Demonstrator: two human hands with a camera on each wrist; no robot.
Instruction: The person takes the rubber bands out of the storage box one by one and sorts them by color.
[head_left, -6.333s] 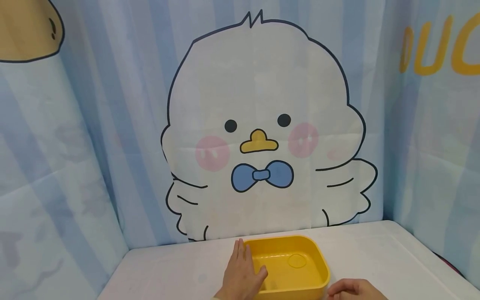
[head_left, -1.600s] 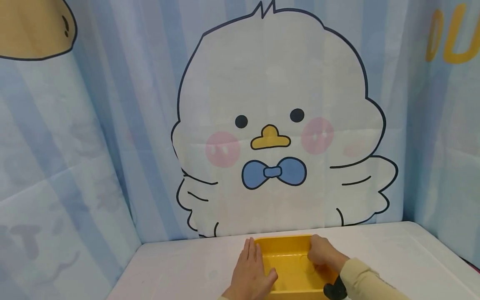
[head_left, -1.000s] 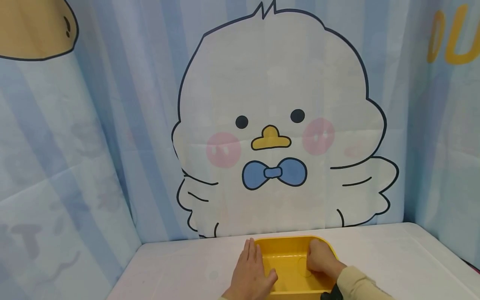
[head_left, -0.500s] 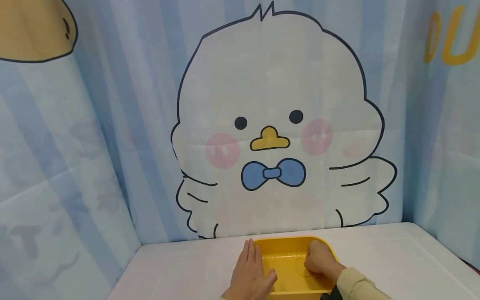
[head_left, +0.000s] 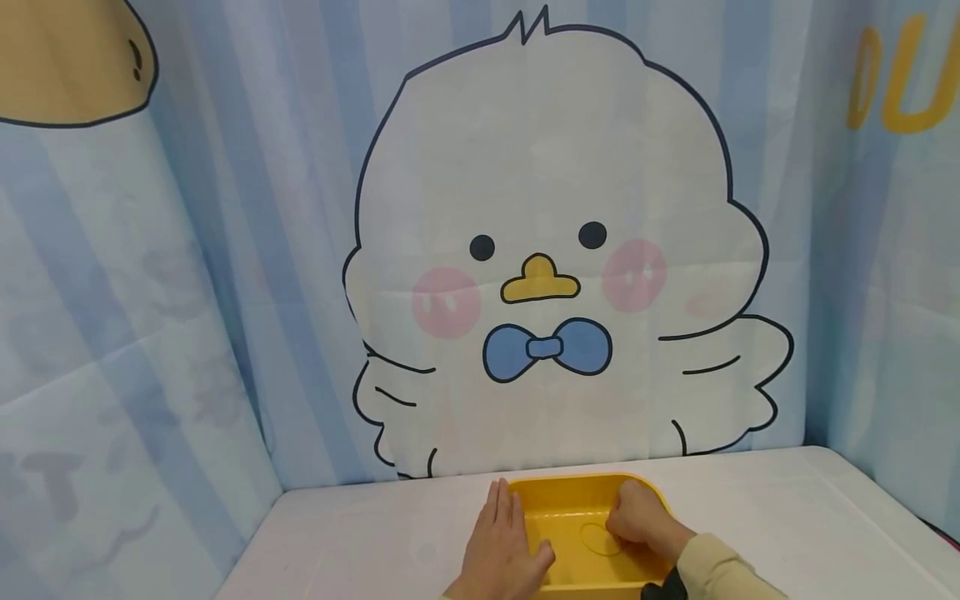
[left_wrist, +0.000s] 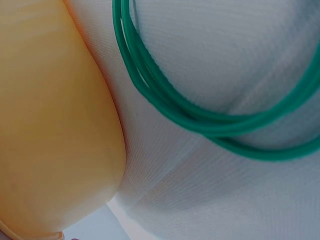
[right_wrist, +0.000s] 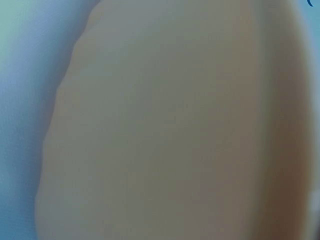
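Note:
A yellow rectangular box [head_left: 555, 486] stands on the white table in the head view. My left hand [head_left: 501, 546] lies along its left wall, fingers straight and together, thumb apart over the inside. My right hand [head_left: 643, 518] reaches in over the right side, its fingers curled and fingertips hidden below the knuckles. A thin yellow loop [head_left: 582, 537], like a rubber band, lies on the box's floor, its right end running under those fingers. A blurred tan surface [right_wrist: 160, 125] fills the right wrist view.
Green cable [left_wrist: 205, 129] hangs in loops before white fabric in the left wrist view, beside a smooth yellow-orange surface [left_wrist: 55, 125]. A striped curtain [head_left: 540, 167] with a printed chick stands behind the table [head_left: 360, 533]. A black device [head_left: 663, 587] shows under the right cuff.
My right hand has come from outside the box's right side to inside it. Lately it has slipped slightly left and nearer, the loop shifting along with it. My left hand stays at the left wall.

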